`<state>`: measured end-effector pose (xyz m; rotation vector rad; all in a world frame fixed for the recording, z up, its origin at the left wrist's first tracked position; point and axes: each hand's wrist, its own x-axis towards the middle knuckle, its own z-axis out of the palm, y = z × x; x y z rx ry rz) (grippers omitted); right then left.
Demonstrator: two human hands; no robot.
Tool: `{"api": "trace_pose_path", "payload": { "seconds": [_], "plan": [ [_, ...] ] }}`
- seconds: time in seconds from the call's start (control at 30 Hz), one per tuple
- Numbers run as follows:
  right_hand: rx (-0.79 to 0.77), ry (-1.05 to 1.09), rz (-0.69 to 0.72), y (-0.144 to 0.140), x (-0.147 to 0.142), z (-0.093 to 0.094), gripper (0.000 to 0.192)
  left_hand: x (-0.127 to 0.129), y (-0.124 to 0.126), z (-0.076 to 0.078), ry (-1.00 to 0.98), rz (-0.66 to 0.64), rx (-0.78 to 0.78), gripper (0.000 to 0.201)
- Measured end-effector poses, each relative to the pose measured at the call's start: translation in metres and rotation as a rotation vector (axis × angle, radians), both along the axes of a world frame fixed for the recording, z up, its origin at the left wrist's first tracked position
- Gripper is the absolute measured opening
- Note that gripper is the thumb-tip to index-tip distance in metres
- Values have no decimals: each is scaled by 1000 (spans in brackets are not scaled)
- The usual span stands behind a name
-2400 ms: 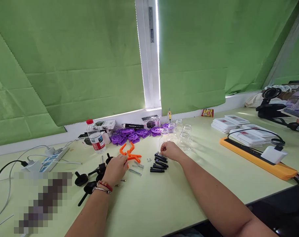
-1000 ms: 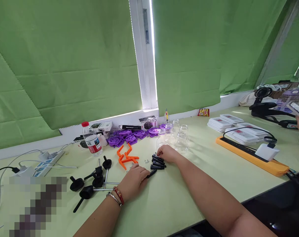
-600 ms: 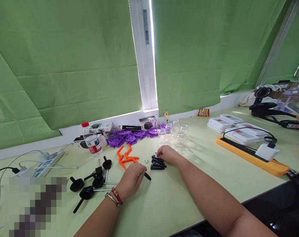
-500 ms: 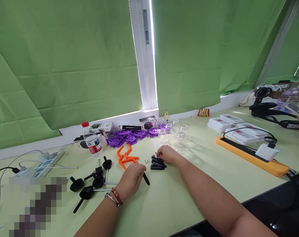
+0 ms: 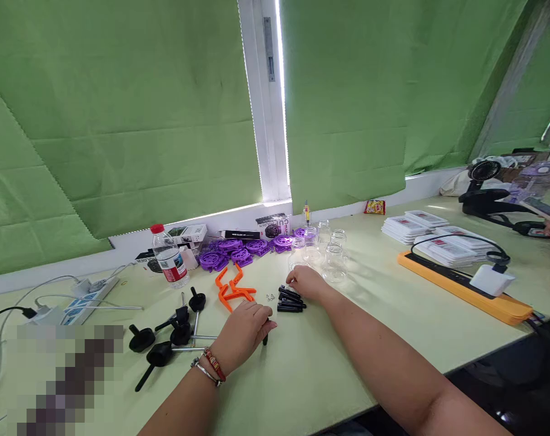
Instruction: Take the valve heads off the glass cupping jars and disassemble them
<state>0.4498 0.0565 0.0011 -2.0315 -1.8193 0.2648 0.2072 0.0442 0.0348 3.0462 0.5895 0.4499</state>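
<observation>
A short black rod (image 5: 265, 340) is pinched in the fingers (image 5: 266, 327) of the left hand (image 5: 245, 332); its lower tip points down at the pale green tabletop (image 5: 329, 363). The left fingers are closed on the rod, and only its lower end shows below them.

Landmark: the pile of black rods (image 5: 290, 300), lying flat on the tabletop.
- The held rod is just in front of the pile and slightly to its left, apart from it.
- The right hand (image 5: 306, 282) rests on the far edge of the pile, fingers curled together and touching the top rods; whether it grips one cannot be told.
- Small silver screws (image 5: 270, 297) lie just left of the pile.
- Orange plastic brackets (image 5: 232, 288) lie further left.
- Black knobs with metal stems (image 5: 175, 336) lie well left of the pile, near the left wrist, which bears bracelets (image 5: 210, 367).
- Clear glass jars (image 5: 326, 249) stand just behind the pile.
- Purple discs (image 5: 243, 249) and a water bottle (image 5: 168, 256) stand behind and to the left.
- An orange power strip (image 5: 466, 289) with a white adapter lies well right of the pile.
</observation>
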Motion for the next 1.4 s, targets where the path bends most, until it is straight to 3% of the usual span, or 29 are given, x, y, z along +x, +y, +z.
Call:
{"api": "trace_pose_path", "payload": {
  "seconds": [0.3, 0.63, 1.0, 1.27, 1.4],
  "plan": [
    [-51, -43, 37, -4, 4, 6, 14, -3, 5, -6, -28, -15, -120, 13],
    [-70, -90, 65, 0, 2, -1, 20, -4, 12, -14, -298, 24, -406, 16],
    [-56, -41, 79, 0, 1, -2, 18, -1, 12, -20, -325, 39, -539, 15],
    [55, 57, 78, -12, -8, 12, 11, -2, 17, -26, -395, 30, -717, 15],
    [232, 301, 275, -23, -25, 23, 9, 0, 17, -26, -419, 38, -738, 14]
  ]
}}
